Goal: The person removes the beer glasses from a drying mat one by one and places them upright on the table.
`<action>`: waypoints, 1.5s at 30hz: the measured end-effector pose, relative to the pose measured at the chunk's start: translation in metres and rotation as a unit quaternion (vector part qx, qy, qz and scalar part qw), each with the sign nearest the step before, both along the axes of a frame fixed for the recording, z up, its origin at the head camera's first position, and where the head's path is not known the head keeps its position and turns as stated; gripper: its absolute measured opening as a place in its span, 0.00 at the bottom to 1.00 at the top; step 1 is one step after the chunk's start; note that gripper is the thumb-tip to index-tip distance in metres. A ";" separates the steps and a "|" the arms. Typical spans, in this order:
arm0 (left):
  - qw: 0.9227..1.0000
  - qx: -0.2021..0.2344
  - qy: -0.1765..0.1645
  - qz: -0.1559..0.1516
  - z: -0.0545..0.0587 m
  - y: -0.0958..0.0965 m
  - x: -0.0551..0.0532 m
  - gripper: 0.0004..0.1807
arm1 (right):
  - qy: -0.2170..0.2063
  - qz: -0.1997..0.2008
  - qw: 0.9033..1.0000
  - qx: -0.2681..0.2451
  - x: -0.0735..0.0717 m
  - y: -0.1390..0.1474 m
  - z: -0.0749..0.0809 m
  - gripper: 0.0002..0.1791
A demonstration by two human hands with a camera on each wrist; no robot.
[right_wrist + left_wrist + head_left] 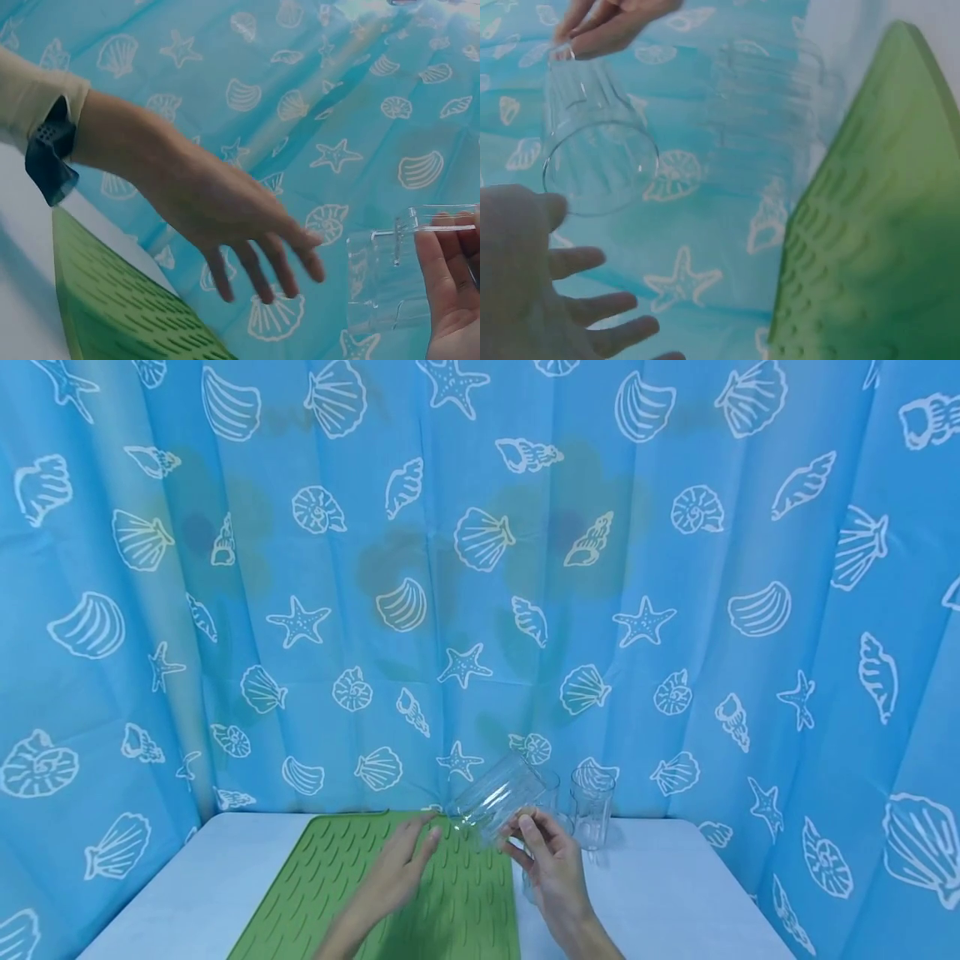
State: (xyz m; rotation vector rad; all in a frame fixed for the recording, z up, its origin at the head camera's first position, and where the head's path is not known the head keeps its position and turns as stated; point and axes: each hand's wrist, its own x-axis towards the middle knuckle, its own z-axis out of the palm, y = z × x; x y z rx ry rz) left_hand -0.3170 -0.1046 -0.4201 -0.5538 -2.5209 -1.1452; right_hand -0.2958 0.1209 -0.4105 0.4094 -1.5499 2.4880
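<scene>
My right hand [551, 860] pinches a clear glass mug [495, 797] by what looks like its handle, at the side near the thumb. The mug is tilted in the air above the far right part of a green ridged mat [330, 893]. Its round mouth [600, 214] faces toward my left hand in the left wrist view. My left hand [397, 864] hovers over the mat with fingers spread, apart from the mug; its fingers [277, 270] hold nothing.
More clear glassware [592, 818] stands on the white table [660, 893] right of the mat, partly hidden behind the right hand and mug. A blue shell-patterned curtain [465, 593] hangs behind the table and along both sides.
</scene>
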 end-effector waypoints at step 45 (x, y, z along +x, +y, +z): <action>0.917 0.361 -0.095 -0.139 0.022 0.048 -0.016 0.37 | -0.007 0.109 0.983 -0.149 0.008 -0.003 0.005 0.07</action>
